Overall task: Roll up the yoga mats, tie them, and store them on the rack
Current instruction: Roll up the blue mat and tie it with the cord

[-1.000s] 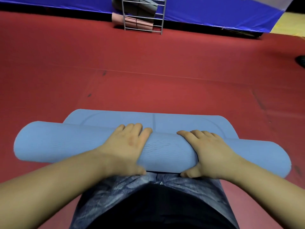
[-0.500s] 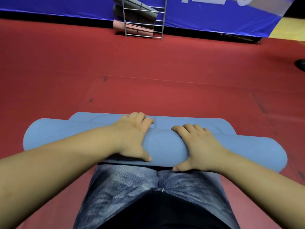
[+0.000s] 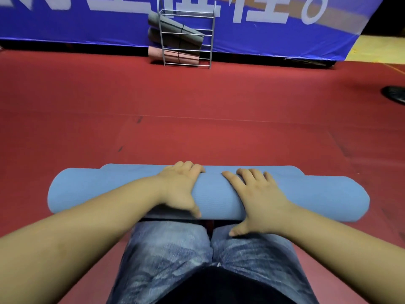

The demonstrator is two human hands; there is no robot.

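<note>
A light blue yoga mat point(image 3: 105, 191) lies across the red floor in front of my knees, rolled into a thick cylinder. Only a thin strip of its flat end shows behind the roll. My left hand point(image 3: 182, 187) presses on top of the roll left of centre, fingers curled over the far side, thumb on the near side. My right hand point(image 3: 256, 198) lies on it right of centre, fingers spread, thumb down at the near edge. A metal wire rack point(image 3: 187, 40) stands far ahead against the blue banner, holding two grey rolled mats point(image 3: 175, 29) and a pink one point(image 3: 173, 54).
Red carpeted floor point(image 3: 197, 102) stretches between me and the rack. A blue banner point(image 3: 65, 20) with white lettering runs along the back. A dark shoe point(image 3: 394, 94) shows at the far right edge. My jeans-clad knees point(image 3: 175, 255) sit just behind the roll.
The roll has travelled forward over the flat part of the mat, which shrank from a wide panel to a thin strip. Both hands moved forward with it, and the view tilted up toward the rack.
</note>
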